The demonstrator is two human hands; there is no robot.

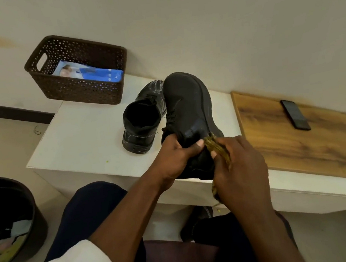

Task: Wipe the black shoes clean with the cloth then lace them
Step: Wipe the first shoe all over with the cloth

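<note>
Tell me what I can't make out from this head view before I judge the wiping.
- Cloth: mostly covered by the right hand; its size and its contact with the held shoe are hidden.
- Held shoe's heel and far side: behind both hands; left hand covers its collar.
- Laces on the second shoe: too dark to tell.
- Packet in the basket: print too small.
- Round bin: cut off by the left edge.
</note>
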